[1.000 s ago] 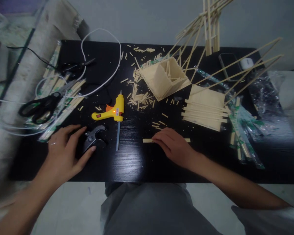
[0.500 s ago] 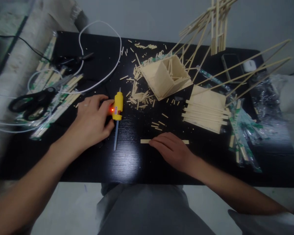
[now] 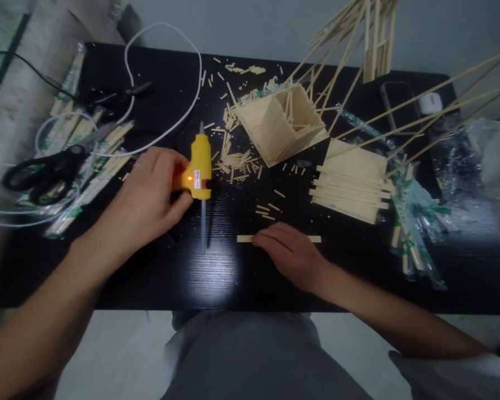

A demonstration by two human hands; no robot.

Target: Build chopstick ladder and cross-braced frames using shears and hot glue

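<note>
My left hand [image 3: 150, 189] is closed around the handle of a yellow hot glue gun [image 3: 200, 161]. The gun's nozzle points away from me, its small light glows orange, and a clear glue stick [image 3: 203, 222] sticks out of its back end. My right hand [image 3: 289, 253] rests on the table with its fingers together over pale wooden sticks [image 3: 244, 239]. The sticks lie side by side, crosswise to me, and their ends show on both sides of the hand. The middle of the sticks is hidden under the fingers.
Behind my hands stands a wooden stick box [image 3: 291, 125], beside scattered stick offcuts [image 3: 235, 161]. A flat stick panel [image 3: 350, 183] with long upright sticks is at right. Black scissors [image 3: 58, 166] lie on wrapped sticks at left, near a white cable [image 3: 200, 61]. A phone [image 3: 395, 105] lies back right.
My left hand has raised the glue gun off the table, bringing it slightly closer to the camera. My right hand stays over the sticks.
</note>
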